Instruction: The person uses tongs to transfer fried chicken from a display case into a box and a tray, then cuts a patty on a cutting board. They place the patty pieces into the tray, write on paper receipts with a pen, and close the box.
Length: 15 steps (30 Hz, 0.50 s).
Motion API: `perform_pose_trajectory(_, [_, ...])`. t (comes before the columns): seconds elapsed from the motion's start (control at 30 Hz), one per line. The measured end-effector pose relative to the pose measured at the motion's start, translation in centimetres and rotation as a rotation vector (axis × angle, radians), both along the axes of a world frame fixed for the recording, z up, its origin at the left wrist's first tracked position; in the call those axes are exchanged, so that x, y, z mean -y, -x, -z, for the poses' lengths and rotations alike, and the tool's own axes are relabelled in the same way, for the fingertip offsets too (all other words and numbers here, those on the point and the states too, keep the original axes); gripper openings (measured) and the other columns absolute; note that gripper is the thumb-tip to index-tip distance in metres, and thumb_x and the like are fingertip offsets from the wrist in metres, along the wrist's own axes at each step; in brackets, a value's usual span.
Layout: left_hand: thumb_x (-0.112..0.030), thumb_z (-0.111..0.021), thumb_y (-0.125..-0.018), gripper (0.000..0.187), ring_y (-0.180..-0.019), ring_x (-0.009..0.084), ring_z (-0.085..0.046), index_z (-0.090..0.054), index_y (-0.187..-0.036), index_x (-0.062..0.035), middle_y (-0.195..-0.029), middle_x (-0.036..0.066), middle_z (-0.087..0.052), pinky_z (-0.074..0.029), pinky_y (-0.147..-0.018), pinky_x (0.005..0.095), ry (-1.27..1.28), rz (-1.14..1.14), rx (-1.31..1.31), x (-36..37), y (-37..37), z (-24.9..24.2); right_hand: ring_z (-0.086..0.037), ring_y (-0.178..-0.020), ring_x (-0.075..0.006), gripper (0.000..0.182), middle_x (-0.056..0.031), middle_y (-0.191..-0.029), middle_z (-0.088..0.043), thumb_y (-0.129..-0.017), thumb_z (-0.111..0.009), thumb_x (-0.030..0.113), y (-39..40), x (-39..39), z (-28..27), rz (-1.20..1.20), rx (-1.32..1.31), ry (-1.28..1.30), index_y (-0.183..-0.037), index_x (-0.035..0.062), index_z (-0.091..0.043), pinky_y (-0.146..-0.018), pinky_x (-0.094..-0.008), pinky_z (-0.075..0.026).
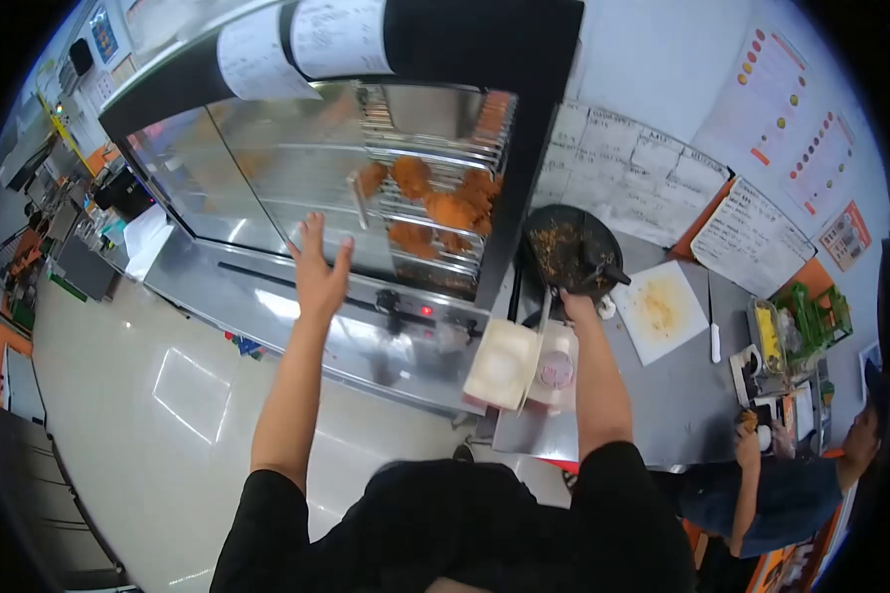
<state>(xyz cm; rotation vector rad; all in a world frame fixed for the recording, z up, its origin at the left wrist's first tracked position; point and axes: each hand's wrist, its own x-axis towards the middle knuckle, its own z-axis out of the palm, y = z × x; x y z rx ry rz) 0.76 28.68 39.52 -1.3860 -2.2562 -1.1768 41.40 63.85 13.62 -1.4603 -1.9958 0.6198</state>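
Observation:
My left hand is raised with its fingers spread, at the sliding glass front of a heated display cabinet and left of the door's handle. Behind the glass, pieces of fried chicken rest on wire racks. My right hand reaches to the near rim of a black pan with brown crumbs inside. Its fingers are curled closed there, and I cannot tell what is in them. Just left of that wrist sits an open takeaway box with a pale inside and a pink lid.
A stained white cutting board lies right of the pan, beside a white-handled knife. Farther right are a tray of yellow food and a green basket. Another person works at the counter's right end.

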Motion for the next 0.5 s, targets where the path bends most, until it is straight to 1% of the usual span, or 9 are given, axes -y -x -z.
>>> perform_pose_trajectory(0.03, [-0.044,-0.054,-0.099,0.074,-0.151,0.0392,-0.018,-0.03,-0.154,-0.0019,-0.16,0.024,-0.027,0.0,-0.12,0.0564,-0.037,0.015,0.061,0.0,-0.4,0.1,-0.063,-0.074,-0.0206,0.033,-0.0083,-0.085,-0.069,-0.092,-0.068,0.03,-0.4,0.2,0.2,0.031,-0.032,0.149,-0.099,-0.0017,-0.07,-0.063,-0.0358,-0.048])
perform_pose_trajectory(0.1, [-0.045,-0.054,-0.099,0.072,-0.151,0.0377,-0.017,-0.031,-0.153,-0.0016,-0.16,0.024,-0.026,-0.001,-0.121,0.0542,-0.049,0.006,0.064,0.3,-1.8,-1.1,-0.062,-0.076,-0.02,0.034,-0.0095,-0.083,-0.069,-0.094,-0.067,0.031,1.0,0.7,-1.8,0.096,-0.11,0.426,-0.098,-0.0026,-0.07,-0.066,-0.0342,-0.048])
perform_pose_trajectory(0.2, [-0.044,-0.053,-0.101,0.07,-0.152,0.0369,-0.017,-0.031,-0.153,-0.0024,-0.16,0.027,-0.023,-0.001,-0.121,0.0523,-0.104,0.042,0.144,1.0,-2.7,-1.0,-0.062,-0.076,-0.0189,0.038,-0.0104,-0.079,-0.068,-0.097,-0.064,0.034,1.2,2.8,-6.2,0.134,-0.209,0.399,-0.091,-0.0032,-0.069,-0.071,-0.0324,-0.047])
perform_pose_trajectory(0.3, [-0.044,-0.052,-0.101,0.07,-0.151,0.0382,-0.019,-0.031,-0.153,-0.0032,-0.16,0.028,-0.021,-0.007,-0.121,0.0504,-0.119,0.037,0.16,1.0,-3.1,-1.0,-0.062,-0.068,-0.0186,0.043,-0.0109,-0.081,-0.068,-0.1,-0.06,0.038,1.2,1.4,-5.8,0.08,-0.366,0.147,-0.087,-0.003,-0.067,-0.063,-0.0325,-0.047])
perform_pose_trajectory(0.33, [-0.045,-0.052,-0.101,0.07,-0.151,0.0389,-0.019,-0.031,-0.153,-0.0033,-0.161,0.028,-0.02,-0.01,-0.121,0.0494,-0.142,0.057,0.215,0.7,-3.0,-1.0,-0.065,-0.062,-0.0252,0.045,-0.0142,-0.093,-0.068,-0.103,-0.051,0.043,1.7,1.1,-6.7,0.102,-0.277,0.041,-0.107,-0.0013,-0.06,-0.057,-0.0388,-0.05])
perform_pose_trajectory(0.4, [-0.045,-0.052,-0.101,0.07,-0.15,0.0402,-0.021,-0.031,-0.154,-0.0035,-0.161,0.028,-0.019,-0.015,-0.121,0.0474,-0.19,0.093,0.322,0.2,-2.8,-1.0,-0.067,-0.063,-0.0329,0.046,-0.0177,-0.107,-0.064,-0.104,-0.044,0.046,2.2,1.1,-8.3,0.098,-0.576,0.402,-0.124,0.0048,-0.047,-0.054,-0.0467,-0.052])
perform_pose_trajectory(0.43, [-0.045,-0.052,-0.101,0.07,-0.149,0.0409,-0.021,-0.031,-0.153,-0.0031,-0.161,0.029,-0.018,-0.017,-0.12,0.0466,-0.197,0.087,0.311,-0.1,-2.8,-1.2,-0.068,-0.064,-0.0367,0.049,-0.0194,-0.115,-0.062,-0.105,-0.041,0.048,2.3,1.4,-9.1,0.097,-0.718,0.591,-0.133,0.0079,-0.041,-0.052,-0.0506,-0.053])
perform_pose_trajectory(0.47, [-0.045,-0.052,-0.101,0.071,-0.149,0.0417,-0.022,-0.031,-0.153,-0.0028,-0.161,0.029,-0.017,-0.019,-0.12,0.0459,-0.202,0.082,0.302,-0.4,-2.8,-1.4,-0.068,-0.066,-0.0439,0.047,-0.0212,-0.121,-0.055,-0.105,-0.035,0.05,2.5,1.4,-9.4,0.065,-0.681,0.683,-0.139,0.0184,-0.028,-0.047,-0.0573,-0.052])
perform_pose_trajectory(0.5, [-0.046,-0.052,-0.101,0.071,-0.149,0.0424,-0.022,-0.031,-0.153,-0.0024,-0.161,0.029,-0.017,-0.021,-0.119,0.0452,-0.211,0.077,0.29,-0.8,-2.8,-1.6,-0.068,-0.065,-0.0432,0.046,-0.021,-0.119,-0.055,-0.105,-0.034,0.05,2.8,1.4,-10.1,0.073,-0.692,0.685,-0.138,0.0186,-0.028,-0.045,-0.0555,-0.052])
